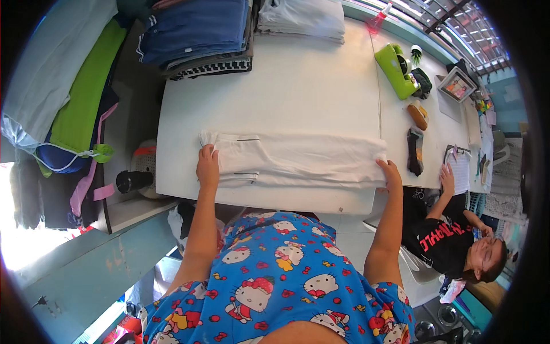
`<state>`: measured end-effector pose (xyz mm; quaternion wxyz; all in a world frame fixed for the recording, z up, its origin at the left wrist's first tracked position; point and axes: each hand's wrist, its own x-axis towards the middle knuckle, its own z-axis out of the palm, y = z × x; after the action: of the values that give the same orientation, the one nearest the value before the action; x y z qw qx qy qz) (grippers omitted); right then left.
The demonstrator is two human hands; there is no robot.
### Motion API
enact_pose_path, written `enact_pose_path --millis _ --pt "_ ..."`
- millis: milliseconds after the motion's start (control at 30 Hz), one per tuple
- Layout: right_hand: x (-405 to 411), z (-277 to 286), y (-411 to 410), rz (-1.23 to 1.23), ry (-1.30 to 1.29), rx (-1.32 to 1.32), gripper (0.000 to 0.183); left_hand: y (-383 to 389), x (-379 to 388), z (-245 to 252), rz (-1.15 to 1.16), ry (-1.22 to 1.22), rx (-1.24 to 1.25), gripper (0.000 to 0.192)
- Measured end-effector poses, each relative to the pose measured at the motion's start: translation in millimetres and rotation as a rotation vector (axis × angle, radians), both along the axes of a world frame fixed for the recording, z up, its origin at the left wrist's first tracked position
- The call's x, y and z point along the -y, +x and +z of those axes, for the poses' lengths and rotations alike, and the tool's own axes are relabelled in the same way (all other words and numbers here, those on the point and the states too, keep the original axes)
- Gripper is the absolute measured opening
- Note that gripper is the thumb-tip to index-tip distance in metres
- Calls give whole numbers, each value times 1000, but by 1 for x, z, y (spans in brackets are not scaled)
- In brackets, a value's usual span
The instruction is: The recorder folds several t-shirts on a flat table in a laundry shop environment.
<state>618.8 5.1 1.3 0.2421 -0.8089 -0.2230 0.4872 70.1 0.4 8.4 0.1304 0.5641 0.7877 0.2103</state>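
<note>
A pair of white trousers point(309, 157) lies lengthwise across the white table point(275, 103) in front of me, with dark trim along two pocket edges. My left hand point(208, 167) grips the waistband end at the left. At the other end, my right hand point(390, 173) holds the leg hems between thumb and fingers. The fabric is spread mostly flat, with soft creases along the legs.
Stacked folded blue garments point(193, 32) and white garments point(300, 19) occupy the far edge. Rightward are a pink spray bottle point(378, 21), a green tape dispenser point(395, 71), a brush point(418, 115) and a clipboard point(462, 172). A seated person point(451, 241) rests a hand there. Clothes point(81, 94) hang left.
</note>
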Motion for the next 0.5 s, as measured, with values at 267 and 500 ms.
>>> enact_pose_path --millis 267,500 --pt "0 40 -27 -84 315 -577 47 1 -1 18 -13 159 139 31" --pt "-37 149 -157 105 589 -777 55 -33 0 35 261 -81 1235 38"
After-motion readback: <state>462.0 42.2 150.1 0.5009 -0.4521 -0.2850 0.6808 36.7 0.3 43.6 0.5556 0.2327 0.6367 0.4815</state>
